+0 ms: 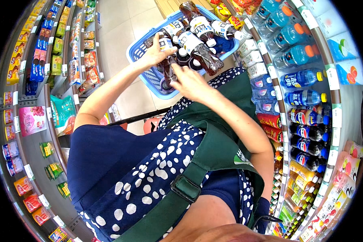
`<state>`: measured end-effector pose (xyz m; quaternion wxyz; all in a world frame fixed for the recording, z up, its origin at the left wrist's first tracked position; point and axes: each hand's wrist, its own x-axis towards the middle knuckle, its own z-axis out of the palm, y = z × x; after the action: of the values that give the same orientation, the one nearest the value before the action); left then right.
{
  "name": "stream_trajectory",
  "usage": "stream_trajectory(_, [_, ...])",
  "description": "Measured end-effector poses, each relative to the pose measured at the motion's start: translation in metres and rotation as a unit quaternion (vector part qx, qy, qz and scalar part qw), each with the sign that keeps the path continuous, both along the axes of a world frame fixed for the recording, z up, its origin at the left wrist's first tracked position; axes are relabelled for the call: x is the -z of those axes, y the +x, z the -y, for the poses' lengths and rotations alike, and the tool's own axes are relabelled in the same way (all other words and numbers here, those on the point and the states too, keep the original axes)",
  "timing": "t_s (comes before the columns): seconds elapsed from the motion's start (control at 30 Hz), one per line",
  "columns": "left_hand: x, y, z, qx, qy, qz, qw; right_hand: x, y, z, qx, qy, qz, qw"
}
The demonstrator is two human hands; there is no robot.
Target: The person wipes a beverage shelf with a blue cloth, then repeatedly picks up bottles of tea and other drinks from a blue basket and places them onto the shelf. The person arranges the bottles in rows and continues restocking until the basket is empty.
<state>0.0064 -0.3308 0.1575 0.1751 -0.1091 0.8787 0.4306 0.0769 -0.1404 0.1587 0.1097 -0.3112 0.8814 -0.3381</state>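
A light blue plastic basket (152, 80) is in front of me, heaped with dark drink bottles that have white labels and white caps. My left hand (158, 53) grips one dark drink bottle (168, 68) near its label, thumb across it. Against the lower part of that same bottle are the fingers of my right hand (191, 83). Another labelled bottle (196, 48) lies slantwise on the heap just beyond my right hand, its base over the basket's near right rim. More bottles lie tilted at the far side. White caps of lower bottles show between them.
Shelves of packaged snacks (57, 54) run along my left. On the right, shelves hold blue sports drink bottles (293, 45), cola bottles (305, 145) and cartons. A cardboard box (169, 6) sits behind the basket on the tiled floor (115, 33). A dark bar (139, 116) crosses near my left side.
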Motion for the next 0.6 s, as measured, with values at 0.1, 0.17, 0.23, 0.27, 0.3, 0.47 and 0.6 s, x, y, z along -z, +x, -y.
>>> stream_trajectory(0.1, [0.024, -0.004, -0.007, -0.134, 0.181, -0.073, 0.972, 0.005, 0.007, 0.009, -0.015, -0.016, -0.015, 1.000])
stream_trajectory(0.17, [0.019, -0.011, -0.005, -0.161, 0.266, -0.082, 0.947, -0.003, 0.003, 0.001, -0.027, -0.046, 0.009, 0.999])
stream_trajectory(0.23, [0.003, -0.023, 0.010, -0.078, 0.192, -0.098, 0.973, 0.008, -0.007, -0.010, 0.031, -0.136, -0.058, 0.989])
stream_trajectory(0.27, [-0.008, -0.028, 0.019, -0.054, 0.176, -0.124, 0.975, 0.010, -0.014, -0.018, 0.060, -0.139, -0.089, 0.984])
stream_trajectory(0.3, [-0.019, -0.029, 0.028, -0.032, 0.159, -0.148, 0.976, 0.017, -0.022, -0.022, 0.090, -0.147, -0.101, 0.980])
stream_trajectory(0.47, [-0.016, -0.034, 0.061, 0.012, 0.143, -0.178, 0.974, 0.023, -0.024, -0.016, 0.009, -0.039, -0.144, 0.989])
stream_trajectory(0.6, [0.026, -0.030, 0.078, 0.073, 0.003, -0.125, 0.989, 0.035, -0.020, 0.001, -0.035, 0.080, -0.159, 0.983])
